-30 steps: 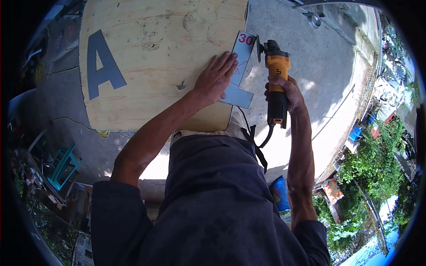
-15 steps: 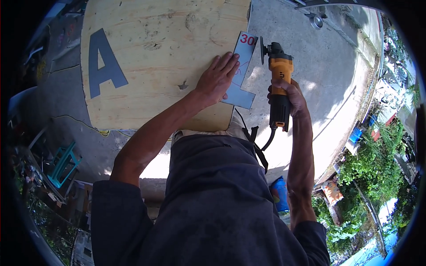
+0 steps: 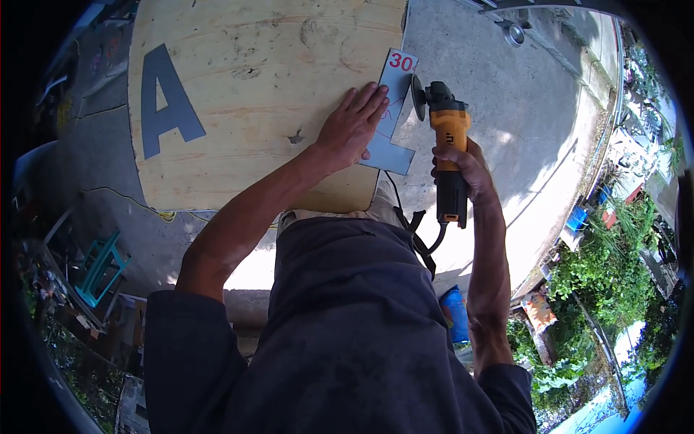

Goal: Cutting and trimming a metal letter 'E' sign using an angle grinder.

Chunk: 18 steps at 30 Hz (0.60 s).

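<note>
My right hand (image 3: 466, 165) grips an orange and black angle grinder (image 3: 450, 129) by its body, upright in the view with its head away from me. Its dark disc (image 3: 418, 98) is at the right edge of a grey L-shaped sheet piece (image 3: 391, 155); I cannot tell whether they touch. My left hand (image 3: 353, 123) lies flat on this piece and the wood beside it, fingers stretched out. Red marks and print show on the piece, which overhangs the board's right edge. Part of it is hidden under my hand.
A pale plywood board (image 3: 238, 159) spans the work area, with a grey letter-shaped cut-out (image 3: 165, 101) at its left. The grinder's black cord (image 3: 437, 239) runs toward my waist. A green plastic stool (image 3: 101, 267) and a yellow cord (image 3: 166, 215) are at left, on concrete floor.
The grinder in my right hand has moved left and slightly down, and its disc has come to the sheet's edge and turned more face-on. My left hand stays on the piece.
</note>
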Each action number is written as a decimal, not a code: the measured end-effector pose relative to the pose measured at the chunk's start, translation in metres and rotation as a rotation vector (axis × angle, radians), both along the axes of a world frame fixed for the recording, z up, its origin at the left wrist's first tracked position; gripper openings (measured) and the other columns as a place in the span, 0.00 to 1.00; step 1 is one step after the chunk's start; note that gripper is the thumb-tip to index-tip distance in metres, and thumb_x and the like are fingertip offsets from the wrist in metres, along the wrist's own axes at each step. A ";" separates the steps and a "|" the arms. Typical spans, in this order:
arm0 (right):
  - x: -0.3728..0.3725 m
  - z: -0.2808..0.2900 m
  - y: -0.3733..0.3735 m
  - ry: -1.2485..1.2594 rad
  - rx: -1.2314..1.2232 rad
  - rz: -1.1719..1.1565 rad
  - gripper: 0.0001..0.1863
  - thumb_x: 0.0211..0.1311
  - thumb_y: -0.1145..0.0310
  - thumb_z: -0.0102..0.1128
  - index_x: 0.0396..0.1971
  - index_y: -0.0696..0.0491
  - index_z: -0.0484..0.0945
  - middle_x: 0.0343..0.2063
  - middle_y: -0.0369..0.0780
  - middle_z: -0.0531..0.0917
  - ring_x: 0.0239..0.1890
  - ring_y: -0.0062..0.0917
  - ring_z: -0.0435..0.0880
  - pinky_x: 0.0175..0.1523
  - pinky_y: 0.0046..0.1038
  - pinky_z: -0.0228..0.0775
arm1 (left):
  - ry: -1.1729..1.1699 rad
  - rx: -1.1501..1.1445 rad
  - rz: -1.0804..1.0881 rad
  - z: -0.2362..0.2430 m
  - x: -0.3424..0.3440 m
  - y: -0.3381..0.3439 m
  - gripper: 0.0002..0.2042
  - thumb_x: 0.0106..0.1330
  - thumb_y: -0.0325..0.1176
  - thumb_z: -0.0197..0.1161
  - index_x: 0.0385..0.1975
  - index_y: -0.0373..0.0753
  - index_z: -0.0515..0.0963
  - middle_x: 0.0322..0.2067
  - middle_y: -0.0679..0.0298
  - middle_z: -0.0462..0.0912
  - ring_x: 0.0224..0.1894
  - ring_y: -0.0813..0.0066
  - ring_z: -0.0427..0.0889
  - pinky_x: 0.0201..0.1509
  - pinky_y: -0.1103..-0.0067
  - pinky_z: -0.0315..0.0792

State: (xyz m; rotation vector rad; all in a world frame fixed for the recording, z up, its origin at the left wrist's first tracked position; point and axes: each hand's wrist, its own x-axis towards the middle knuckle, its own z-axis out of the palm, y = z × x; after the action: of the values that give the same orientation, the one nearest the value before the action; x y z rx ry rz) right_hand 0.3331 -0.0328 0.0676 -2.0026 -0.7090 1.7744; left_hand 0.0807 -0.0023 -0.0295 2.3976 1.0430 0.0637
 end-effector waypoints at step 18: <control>0.000 0.005 -0.030 0.027 -0.042 0.015 0.29 0.48 0.65 0.72 0.49 0.61 0.72 0.28 0.40 0.81 0.24 0.26 0.85 0.30 0.28 0.84 | 0.001 0.027 -0.007 -0.002 0.000 0.000 0.56 0.40 0.41 0.83 0.72 0.30 0.60 0.77 0.53 0.53 0.80 0.57 0.48 0.81 0.60 0.48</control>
State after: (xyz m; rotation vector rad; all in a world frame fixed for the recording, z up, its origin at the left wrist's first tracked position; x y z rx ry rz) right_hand 0.3328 -0.0629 0.0721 -2.0011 -0.6856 1.8355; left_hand 0.0803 -0.0022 -0.0316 2.4254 1.0403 0.0751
